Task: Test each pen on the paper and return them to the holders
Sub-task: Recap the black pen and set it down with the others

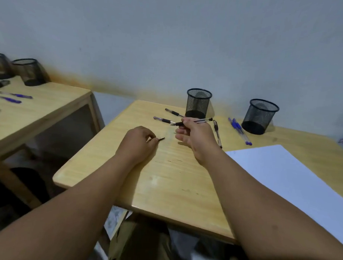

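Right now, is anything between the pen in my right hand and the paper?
Nothing visible. The right hand holds the pen above bare table; the paper lies open to its right.

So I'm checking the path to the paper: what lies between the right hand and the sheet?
One black pen lies on the table there, just right of the right hand; past it is bare wood up to the paper, as the head view shows.
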